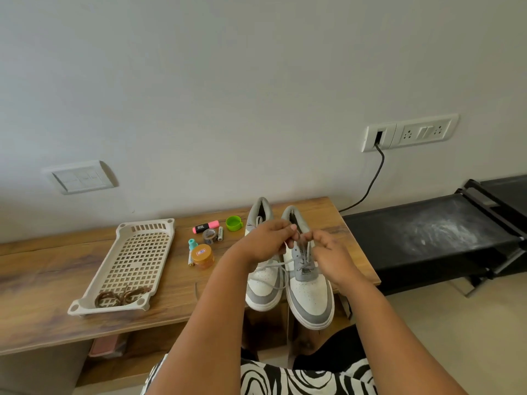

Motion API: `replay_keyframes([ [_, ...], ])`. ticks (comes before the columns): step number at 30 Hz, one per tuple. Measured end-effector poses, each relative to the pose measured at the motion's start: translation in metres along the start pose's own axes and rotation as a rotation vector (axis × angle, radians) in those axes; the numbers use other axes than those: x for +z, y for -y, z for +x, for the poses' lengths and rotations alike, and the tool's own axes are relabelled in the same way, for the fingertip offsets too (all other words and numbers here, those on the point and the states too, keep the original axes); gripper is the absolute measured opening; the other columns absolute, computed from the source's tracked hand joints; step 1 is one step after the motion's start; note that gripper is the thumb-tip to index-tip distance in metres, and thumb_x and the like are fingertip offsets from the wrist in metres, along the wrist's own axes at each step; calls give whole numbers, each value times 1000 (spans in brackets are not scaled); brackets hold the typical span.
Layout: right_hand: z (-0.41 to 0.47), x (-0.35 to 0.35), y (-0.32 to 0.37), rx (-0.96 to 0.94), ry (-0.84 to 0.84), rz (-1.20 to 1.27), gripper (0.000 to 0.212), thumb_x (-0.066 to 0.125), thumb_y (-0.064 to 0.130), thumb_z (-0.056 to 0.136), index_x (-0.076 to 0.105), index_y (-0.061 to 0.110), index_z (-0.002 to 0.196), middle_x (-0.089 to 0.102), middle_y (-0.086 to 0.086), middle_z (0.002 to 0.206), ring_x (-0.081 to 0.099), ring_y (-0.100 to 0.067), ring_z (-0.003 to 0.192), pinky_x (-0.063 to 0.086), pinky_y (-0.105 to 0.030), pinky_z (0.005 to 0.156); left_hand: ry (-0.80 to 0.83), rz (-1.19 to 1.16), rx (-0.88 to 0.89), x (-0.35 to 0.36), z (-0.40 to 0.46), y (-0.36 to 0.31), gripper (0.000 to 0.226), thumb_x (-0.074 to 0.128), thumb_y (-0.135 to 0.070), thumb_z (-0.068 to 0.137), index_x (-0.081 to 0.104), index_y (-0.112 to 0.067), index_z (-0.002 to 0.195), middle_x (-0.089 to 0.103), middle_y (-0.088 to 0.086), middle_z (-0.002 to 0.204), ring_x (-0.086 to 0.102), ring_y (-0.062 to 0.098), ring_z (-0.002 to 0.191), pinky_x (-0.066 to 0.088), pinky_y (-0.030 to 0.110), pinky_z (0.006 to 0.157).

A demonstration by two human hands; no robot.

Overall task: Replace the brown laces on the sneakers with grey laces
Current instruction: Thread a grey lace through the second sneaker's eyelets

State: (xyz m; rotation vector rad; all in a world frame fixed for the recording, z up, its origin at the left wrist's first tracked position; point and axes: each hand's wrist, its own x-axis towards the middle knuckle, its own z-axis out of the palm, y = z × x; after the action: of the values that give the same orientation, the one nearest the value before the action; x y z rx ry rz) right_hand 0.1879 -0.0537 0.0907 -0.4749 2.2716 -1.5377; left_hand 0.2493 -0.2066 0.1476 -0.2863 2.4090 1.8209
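Two white and grey sneakers stand side by side on the wooden table (42, 280), toes toward me. The right sneaker (309, 295) carries a grey lace (306, 259) threaded through its eyelets. My left hand (265, 240) and my right hand (330, 253) meet above its tongue, each pinching a part of that grey lace. Another grey lace strand (273, 276) trails across the left sneaker (261, 292). The brown laces (119, 296) lie bunched in the near end of a beige perforated tray (134, 260) to the left.
Between tray and sneakers lie a pink highlighter (206, 226), a tape roll (209, 236), batteries, a small teal bottle (192, 244), an orange-lidded jar (202, 256) and a green cap (233, 223). A black bench (427, 238) stands right of the table. A cable hangs from the wall socket (379, 136).
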Motion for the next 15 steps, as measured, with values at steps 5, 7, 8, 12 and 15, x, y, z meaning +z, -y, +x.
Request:
replay_keyframes([
  [5,-21,-1,10,82,19,303,12,49,3,78,58,7,86,58,-7,94,52,-22,93,40,-33,74,-51,-237,67,-1,-23,-3,30,44,-23,105,59,-13,81,55,-2,68,47,10,63,41,19,63],
  [7,-22,-1,16,71,57,323,26,52,24,93,65,2,98,65,-4,102,57,-18,99,41,-32,81,-65,-179,69,0,-29,3,30,43,-23,105,57,-12,81,53,-1,69,46,10,64,42,16,61],
  [8,-23,0,20,75,62,310,38,51,36,97,66,2,104,68,-2,105,58,-15,102,42,-32,85,-75,-178,61,0,-31,3,30,43,-23,105,57,-11,81,52,0,69,46,9,63,43,15,60],
  [12,-26,-8,22,107,-108,426,35,59,43,93,69,12,106,66,7,91,58,-8,89,44,-29,77,-121,-239,77,-8,-37,1,32,46,-22,104,57,-12,76,48,-3,63,46,7,59,45,15,59],
  [15,-22,-32,5,310,-395,595,23,57,40,96,68,19,97,67,-7,106,59,-17,93,48,-37,84,-221,-336,65,-29,-40,10,29,49,-25,103,59,-14,77,49,-6,61,46,10,61,45,24,70],
])
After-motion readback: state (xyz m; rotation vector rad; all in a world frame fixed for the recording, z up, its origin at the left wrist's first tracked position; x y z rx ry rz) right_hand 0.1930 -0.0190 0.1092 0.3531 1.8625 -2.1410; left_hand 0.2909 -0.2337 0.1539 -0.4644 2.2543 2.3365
